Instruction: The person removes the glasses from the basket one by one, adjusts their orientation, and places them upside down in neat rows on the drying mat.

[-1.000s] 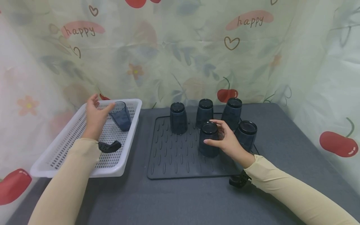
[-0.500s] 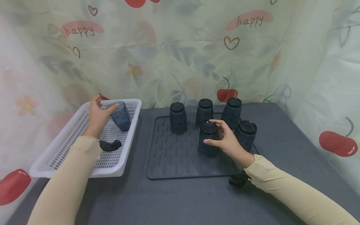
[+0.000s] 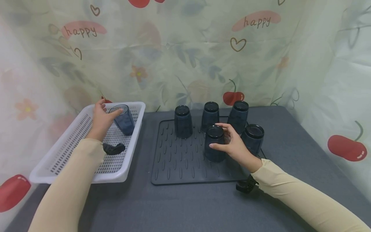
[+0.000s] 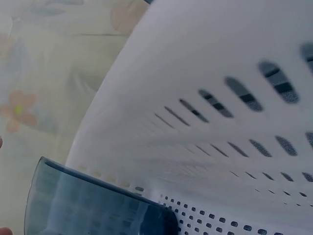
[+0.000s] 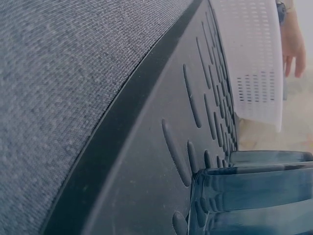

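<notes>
In the head view, a blue-tinted drinking glass [image 3: 126, 123] leans mouth-up inside the white basket [image 3: 134, 146] at left. My left hand [image 3: 99, 124] reaches over that basket, thumb and fingers spread on either side of the glass's rim. The left wrist view has two fingertips [image 4: 4, 231] just outside the rim, apart from the glass [image 4: 93, 205]. On the dark ridged mat [image 3: 176, 164], my right hand [image 3: 235, 145] curls its thumb and fingers round an upside-down glass [image 3: 213, 149] standing there. Its fingers partly hide behind the glass.
More upturned glasses stand on the mat: one at back left [image 3: 183, 124], one at back middle [image 3: 210, 114], one at back right [image 3: 239, 114], and one beside my right wrist [image 3: 253, 140]. A patterned curtain [image 3: 185, 64] hangs behind the grey table [image 3: 185, 206].
My left hand has shifted slightly rightward, its thumb coming farther over the rim of the glass in the basket. My right hand and the glass it holds have stayed put.
</notes>
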A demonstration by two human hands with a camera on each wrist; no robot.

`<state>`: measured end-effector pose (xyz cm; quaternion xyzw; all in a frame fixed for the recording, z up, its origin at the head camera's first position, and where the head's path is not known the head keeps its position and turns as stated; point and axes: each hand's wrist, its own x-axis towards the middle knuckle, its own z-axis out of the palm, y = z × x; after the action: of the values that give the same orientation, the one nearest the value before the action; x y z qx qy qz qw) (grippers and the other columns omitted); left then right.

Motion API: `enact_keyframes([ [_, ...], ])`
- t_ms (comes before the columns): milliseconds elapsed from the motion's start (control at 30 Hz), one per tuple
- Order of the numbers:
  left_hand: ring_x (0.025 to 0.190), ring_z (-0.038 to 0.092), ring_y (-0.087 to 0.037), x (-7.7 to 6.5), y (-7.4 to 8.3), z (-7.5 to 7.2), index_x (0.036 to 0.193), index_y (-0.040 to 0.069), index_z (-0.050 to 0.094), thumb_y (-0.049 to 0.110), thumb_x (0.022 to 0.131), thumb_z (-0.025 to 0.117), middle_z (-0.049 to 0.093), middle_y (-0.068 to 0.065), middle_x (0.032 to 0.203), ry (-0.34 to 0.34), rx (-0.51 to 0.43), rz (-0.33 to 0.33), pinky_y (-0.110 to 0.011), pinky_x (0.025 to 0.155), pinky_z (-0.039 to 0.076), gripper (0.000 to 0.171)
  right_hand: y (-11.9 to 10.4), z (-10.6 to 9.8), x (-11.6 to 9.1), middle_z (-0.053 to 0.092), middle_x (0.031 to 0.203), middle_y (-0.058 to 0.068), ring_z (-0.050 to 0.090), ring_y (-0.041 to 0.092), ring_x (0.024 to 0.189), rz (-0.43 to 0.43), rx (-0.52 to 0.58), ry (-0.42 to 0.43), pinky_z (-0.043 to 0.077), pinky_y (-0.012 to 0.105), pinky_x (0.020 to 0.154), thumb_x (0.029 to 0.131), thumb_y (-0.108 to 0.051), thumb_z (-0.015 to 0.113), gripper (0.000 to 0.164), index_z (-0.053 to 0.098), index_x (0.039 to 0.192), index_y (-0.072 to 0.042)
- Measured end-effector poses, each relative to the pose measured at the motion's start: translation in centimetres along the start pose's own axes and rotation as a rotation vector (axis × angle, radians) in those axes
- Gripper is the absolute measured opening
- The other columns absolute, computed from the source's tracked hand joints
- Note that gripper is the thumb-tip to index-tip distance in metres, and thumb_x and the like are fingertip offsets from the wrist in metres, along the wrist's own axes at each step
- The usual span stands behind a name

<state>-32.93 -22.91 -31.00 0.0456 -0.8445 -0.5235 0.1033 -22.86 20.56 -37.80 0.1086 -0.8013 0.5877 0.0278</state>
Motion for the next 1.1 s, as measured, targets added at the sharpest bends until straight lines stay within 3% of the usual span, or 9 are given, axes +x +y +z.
enact_keyframes([
  [200, 0.149, 0.011, -0.031, 0.4, -0.3, -0.2, 0.155, 0.011, 0.001, 0.035, 0.091, 0.065, 0.006, -0.016, 0.162, -0.036, -0.021, -0.031, -0.048, 0.118, 0.021, 0.094, -0.1, 0.1, 0.0, 0.042, 0.139, 0.016, 0.039, 0.032, 0.136, 0.007, -0.007, -0.005, 0.026, 0.054, 0.115, 0.079, -0.012, 0.08, 0.077, 0.037, 0.143, -0.015],
  [567, 0.149, 0.01, -0.032, 1.0, -0.7, 0.1, 0.155, 0.01, 0.001, 0.03, 0.092, 0.065, 0.005, -0.018, 0.161, -0.072, -0.023, -0.028, -0.048, 0.118, 0.021, 0.093, -0.1, 0.1, 0.0, 0.042, 0.138, 0.016, 0.039, 0.032, 0.137, 0.003, -0.005, -0.006, 0.025, 0.054, 0.115, 0.08, -0.012, 0.079, 0.076, 0.036, 0.143, -0.015],
  [1100, 0.148, 0.01, -0.037, 0.7, -1.2, 0.5, 0.154, 0.007, -0.005, 0.033, 0.093, 0.062, 0.001, -0.022, 0.161, -0.12, 0.012, -0.049, -0.052, 0.118, 0.018, 0.095, 0.0, 0.0, 0.0, 0.041, 0.139, 0.016, 0.038, 0.032, 0.137, 0.006, -0.014, 0.0, 0.025, 0.054, 0.115, 0.08, -0.013, 0.079, 0.077, 0.036, 0.143, -0.015],
])
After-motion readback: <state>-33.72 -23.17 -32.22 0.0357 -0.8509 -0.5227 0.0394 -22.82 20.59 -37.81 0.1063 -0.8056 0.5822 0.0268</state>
